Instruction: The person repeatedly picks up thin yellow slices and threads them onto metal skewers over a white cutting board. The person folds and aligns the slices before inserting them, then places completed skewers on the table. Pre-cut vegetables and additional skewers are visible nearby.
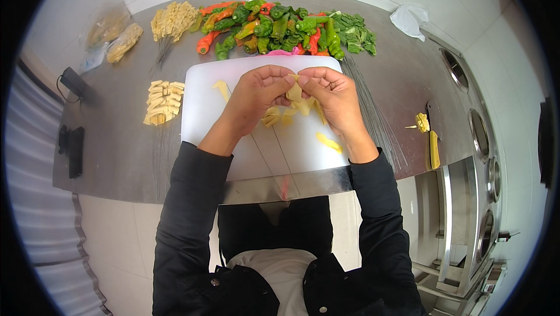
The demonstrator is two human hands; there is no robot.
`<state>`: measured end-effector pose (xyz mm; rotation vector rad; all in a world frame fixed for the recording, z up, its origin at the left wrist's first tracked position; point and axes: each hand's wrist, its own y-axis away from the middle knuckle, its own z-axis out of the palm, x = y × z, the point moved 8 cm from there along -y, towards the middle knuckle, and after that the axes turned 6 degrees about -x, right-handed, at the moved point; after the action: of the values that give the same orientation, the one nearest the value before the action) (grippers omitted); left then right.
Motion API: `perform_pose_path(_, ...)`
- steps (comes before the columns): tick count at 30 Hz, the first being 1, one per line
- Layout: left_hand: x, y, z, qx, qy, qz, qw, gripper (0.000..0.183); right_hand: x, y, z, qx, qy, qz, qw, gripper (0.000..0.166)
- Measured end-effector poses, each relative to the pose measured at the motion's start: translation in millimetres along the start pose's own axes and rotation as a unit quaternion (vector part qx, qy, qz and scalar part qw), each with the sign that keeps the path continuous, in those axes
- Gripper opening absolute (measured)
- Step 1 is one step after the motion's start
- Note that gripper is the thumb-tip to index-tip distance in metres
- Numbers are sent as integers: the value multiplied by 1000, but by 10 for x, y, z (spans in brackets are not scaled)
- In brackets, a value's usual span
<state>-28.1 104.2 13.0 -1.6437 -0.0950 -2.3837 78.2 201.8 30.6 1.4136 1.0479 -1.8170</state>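
Note:
Both my left hand (258,97) and my right hand (332,95) pinch one pale yellow strip (294,90), likely tofu skin, above a white cutting board (205,141). More strips lie under and between the hands, and a brighter yellow piece (329,142) rests near my right wrist. Two thin metal skewers (280,152) cross the board, their upper ends at the strips. Left of the board sit skewered folded strips (164,102). A fan of bare skewers (372,110) lies along the board's right side.
Behind the board are piled green and red peppers (264,27), chopped leafy greens (356,33) and another skewered bunch (174,20). Plastic bags (109,27) lie at the back left. A yellow-handled knife (433,149) is at the right; black devices (76,152) stand at the left edge.

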Motion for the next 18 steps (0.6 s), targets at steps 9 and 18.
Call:
perform_pose_path(9, 19, -3, 33, -9, 8, -7, 1000, 24, -16, 15, 9, 1, -2, -4, 1000, 17)
perform_pose_path(18, -26, -18, -3, -21, -15, 0, 1000, 32, -46, 20, -4, 15, 10, -2, 1000, 17)
